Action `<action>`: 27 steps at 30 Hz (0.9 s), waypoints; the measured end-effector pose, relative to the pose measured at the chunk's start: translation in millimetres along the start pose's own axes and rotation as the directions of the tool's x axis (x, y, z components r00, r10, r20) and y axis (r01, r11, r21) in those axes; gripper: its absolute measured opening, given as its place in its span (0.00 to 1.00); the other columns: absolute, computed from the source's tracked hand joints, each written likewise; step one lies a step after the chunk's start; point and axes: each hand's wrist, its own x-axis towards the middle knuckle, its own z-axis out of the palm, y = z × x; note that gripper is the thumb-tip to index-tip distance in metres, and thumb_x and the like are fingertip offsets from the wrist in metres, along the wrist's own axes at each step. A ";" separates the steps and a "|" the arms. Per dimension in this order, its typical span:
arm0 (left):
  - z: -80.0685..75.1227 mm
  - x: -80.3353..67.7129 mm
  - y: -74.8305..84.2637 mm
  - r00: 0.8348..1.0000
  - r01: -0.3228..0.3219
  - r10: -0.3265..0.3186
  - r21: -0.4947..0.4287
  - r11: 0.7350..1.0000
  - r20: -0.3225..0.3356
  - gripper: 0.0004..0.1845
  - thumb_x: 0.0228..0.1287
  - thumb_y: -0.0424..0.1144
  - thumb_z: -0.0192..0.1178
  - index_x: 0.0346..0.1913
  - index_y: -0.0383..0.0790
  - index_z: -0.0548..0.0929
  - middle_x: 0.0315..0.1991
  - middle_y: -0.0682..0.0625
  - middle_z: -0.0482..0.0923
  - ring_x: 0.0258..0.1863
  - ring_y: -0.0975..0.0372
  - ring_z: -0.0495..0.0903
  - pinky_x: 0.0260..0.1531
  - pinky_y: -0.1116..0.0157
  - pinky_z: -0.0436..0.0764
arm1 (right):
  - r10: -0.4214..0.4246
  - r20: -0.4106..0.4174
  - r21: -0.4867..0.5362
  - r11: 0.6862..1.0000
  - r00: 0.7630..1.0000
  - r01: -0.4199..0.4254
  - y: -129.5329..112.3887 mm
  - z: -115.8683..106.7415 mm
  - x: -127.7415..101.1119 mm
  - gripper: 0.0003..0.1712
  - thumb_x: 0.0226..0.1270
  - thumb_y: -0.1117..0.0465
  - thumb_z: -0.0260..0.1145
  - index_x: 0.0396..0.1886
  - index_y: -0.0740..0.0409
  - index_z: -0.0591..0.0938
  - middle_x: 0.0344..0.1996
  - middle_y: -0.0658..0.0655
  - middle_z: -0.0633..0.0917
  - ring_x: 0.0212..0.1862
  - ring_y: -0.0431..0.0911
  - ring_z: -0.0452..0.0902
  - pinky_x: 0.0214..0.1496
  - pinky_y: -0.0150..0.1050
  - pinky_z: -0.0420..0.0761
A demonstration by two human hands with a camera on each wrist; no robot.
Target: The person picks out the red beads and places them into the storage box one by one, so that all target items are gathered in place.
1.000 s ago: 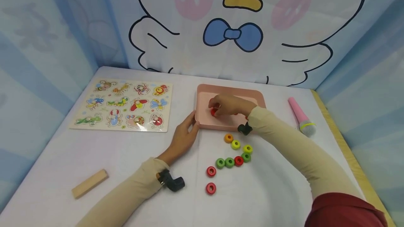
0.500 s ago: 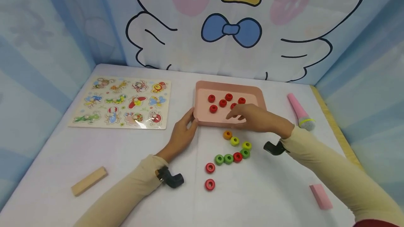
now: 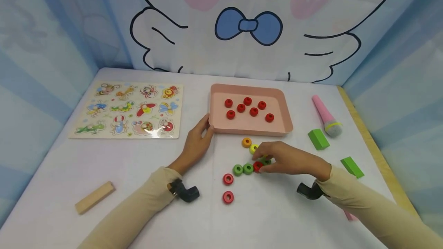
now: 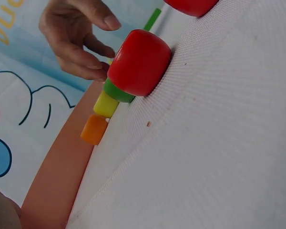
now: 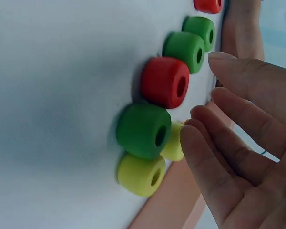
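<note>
My left hand (image 3: 196, 143) rests at the near left corner of the pink tray (image 3: 247, 131), thumb at its front and fingers along its side. Inside the tray lie several red beads (image 3: 254, 112). Over the loose beads in front of it is my right hand (image 3: 292, 158). Its thumb and fingers are spread with nothing between them, close to a red bead (image 5: 162, 81). Touching that bead in the row are green beads (image 5: 145, 131). Yellow beads (image 5: 140, 174) and an orange bead (image 3: 247, 142) lead toward the tray. Two more red beads (image 3: 228, 197) lie nearer me.
An insect puzzle board (image 3: 126, 110) lies back left, with a wooden block (image 3: 95, 197) in front of it. On the right are a pink toy microphone (image 3: 327, 117), green blocks (image 3: 319, 139) and a pink block (image 3: 350, 215) partly under my right sleeve.
My right hand has left the tray and moved toward me over the loose beads. Red beads it covered now show, as do green blocks its arm hid. My left hand stays at the tray.
</note>
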 end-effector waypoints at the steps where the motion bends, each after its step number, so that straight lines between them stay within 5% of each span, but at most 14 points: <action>1: -0.2 1.1 -0.1 1.000 -0.001 0.001 -0.001 1.000 -0.001 0.30 0.77 0.44 0.49 0.76 0.39 0.58 0.73 0.48 0.61 0.71 0.62 0.60 0.70 0.62 0.59 | 0.005 -0.001 -0.009 1.000 1.000 -0.005 -0.3 1.4 0.3 0.19 0.60 0.60 0.74 0.53 0.52 0.85 0.47 0.45 0.82 0.47 0.42 0.79 0.52 0.38 0.82; 17: -2.8 8.2 4.1 1.000 0.015 -0.015 0.001 1.000 -0.003 0.30 0.77 0.45 0.49 0.77 0.41 0.58 0.73 0.49 0.61 0.71 0.61 0.59 0.70 0.61 0.59 | -0.006 -0.047 -0.139 0.990 0.999 -0.001 -4.7 12.5 5.2 0.15 0.58 0.64 0.75 0.46 0.51 0.86 0.40 0.43 0.82 0.43 0.40 0.76 0.50 0.35 0.82; 27: 0.0 -2.0 4.4 0.999 0.037 -0.037 -0.018 0.999 -0.004 0.30 0.77 0.42 0.50 0.76 0.38 0.59 0.73 0.47 0.62 0.71 0.61 0.60 0.70 0.62 0.60 | 0.002 -0.041 -0.132 0.991 0.999 -0.007 -5.8 19.1 -0.1 0.14 0.59 0.63 0.75 0.46 0.51 0.87 0.39 0.41 0.81 0.43 0.39 0.75 0.50 0.33 0.81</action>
